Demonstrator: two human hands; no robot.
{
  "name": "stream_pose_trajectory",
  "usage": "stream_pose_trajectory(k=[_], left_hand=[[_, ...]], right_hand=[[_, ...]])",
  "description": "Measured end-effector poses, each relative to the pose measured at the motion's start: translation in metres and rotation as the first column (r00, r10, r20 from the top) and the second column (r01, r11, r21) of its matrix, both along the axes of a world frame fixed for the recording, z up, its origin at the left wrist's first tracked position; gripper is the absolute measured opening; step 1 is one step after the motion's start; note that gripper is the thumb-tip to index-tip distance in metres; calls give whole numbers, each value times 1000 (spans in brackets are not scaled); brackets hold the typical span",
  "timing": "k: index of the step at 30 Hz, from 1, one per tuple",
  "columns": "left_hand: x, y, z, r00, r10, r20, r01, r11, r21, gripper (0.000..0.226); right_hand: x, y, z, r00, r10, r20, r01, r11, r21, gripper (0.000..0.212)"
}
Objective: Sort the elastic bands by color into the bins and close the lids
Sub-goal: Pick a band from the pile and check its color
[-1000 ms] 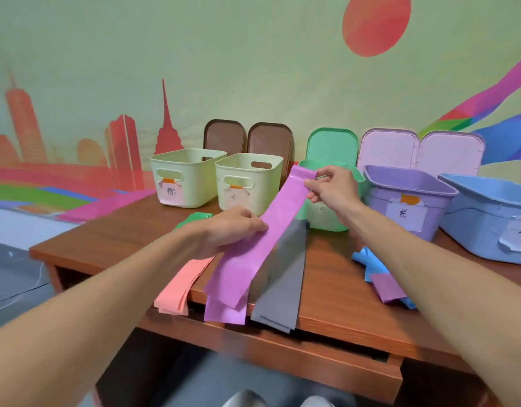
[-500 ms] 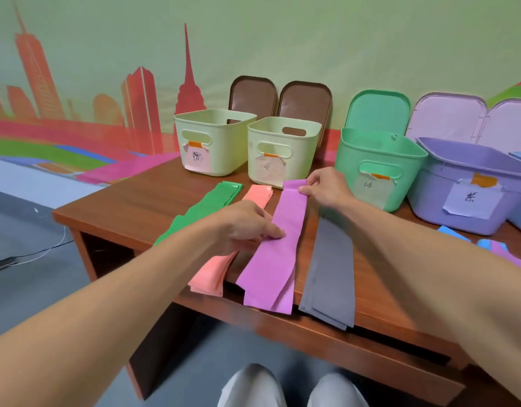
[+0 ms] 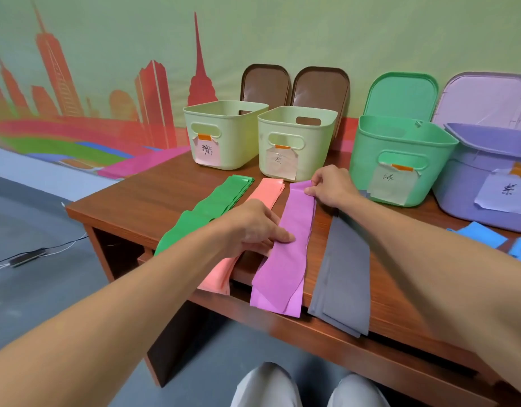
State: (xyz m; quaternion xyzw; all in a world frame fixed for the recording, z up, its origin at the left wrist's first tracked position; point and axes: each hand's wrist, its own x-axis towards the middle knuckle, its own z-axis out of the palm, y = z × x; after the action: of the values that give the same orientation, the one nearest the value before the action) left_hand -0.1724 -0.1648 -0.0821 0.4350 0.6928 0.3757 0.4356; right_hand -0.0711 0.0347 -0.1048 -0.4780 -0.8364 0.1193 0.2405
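Looking past the table edge, I see the purple band hang its near end over it, lying on others of its colour (a pile in the making, I judge). Left of the purple band lie pink bands, then green bands; right of it are grey bands, and farther right blue bands. My left hand pinches the purple band's left edge at mid-length, and my right hand pinches its far end, which holds the strip flat and square on its pile. Beyond the purple band stand the labelled bins: two pale bins, a green bin and a purple bin. Their lids are propped open behind them, ready for filling; I cannot see inside.
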Motion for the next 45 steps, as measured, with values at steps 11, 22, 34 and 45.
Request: stream_pose_trajectory(k=[11,22,34,45], left_hand=[[10,3,1,868,-52,-493,46,999,-25,42],[25,5,-1,589,-34,-807,209,971,112,26],[160,42,7,614,-133,-778,543,786,294,18],[226,80,-29,558,-239,-794,565,811,153,27]], right_hand=[[4,-6,-3,983,-39,178,-7,968,251,34],[70,-18,29,945,205,253,-246,958,144,10],[235,-38,65,963,97,253,-127,986,105,11],[306,-31,23,943,45,-331,-51,999,-8,8]])
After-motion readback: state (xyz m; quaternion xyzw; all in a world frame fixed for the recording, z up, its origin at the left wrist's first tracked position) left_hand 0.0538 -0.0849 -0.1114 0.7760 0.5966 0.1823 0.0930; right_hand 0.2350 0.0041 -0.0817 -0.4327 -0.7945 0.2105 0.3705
